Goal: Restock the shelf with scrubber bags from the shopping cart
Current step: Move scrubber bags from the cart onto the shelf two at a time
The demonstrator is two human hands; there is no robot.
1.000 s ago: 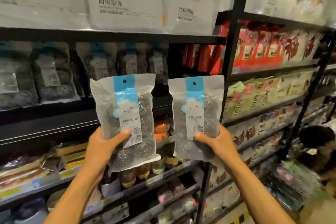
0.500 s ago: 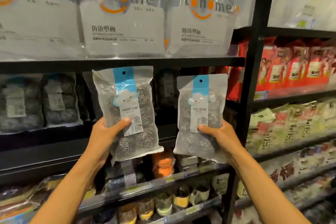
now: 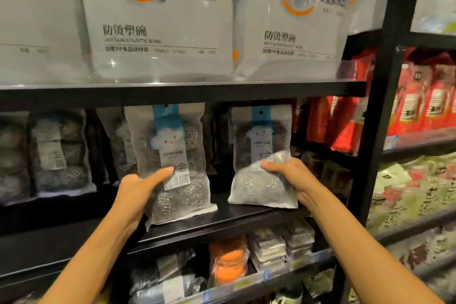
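Two clear scrubber bags with blue header strips and steel-wool balls inside are held upright at the black middle shelf (image 3: 222, 219). My left hand (image 3: 140, 190) grips the left scrubber bag (image 3: 172, 155) at its lower left, thumb across the front label. My right hand (image 3: 288, 175) grips the right scrubber bag (image 3: 261, 145) at its right side; this bag's bottom edge meets the shelf board. Whether the left bag's bottom touches the shelf I cannot tell. More scrubber bags (image 3: 59, 153) stand in the dark at the shelf's left. The shopping cart is out of view.
Large white bags of plastic bowls (image 3: 158, 24) fill the shelf above. A black upright post (image 3: 380, 111) bounds the bay on the right, with red packets (image 3: 424, 101) beyond it. Orange and grey packs (image 3: 229, 261) sit on the shelf below.
Both hands have carried the bags forward and inward under the upper shelf; the right bag now reaches the shelf board. The view has closed in on the shelf.
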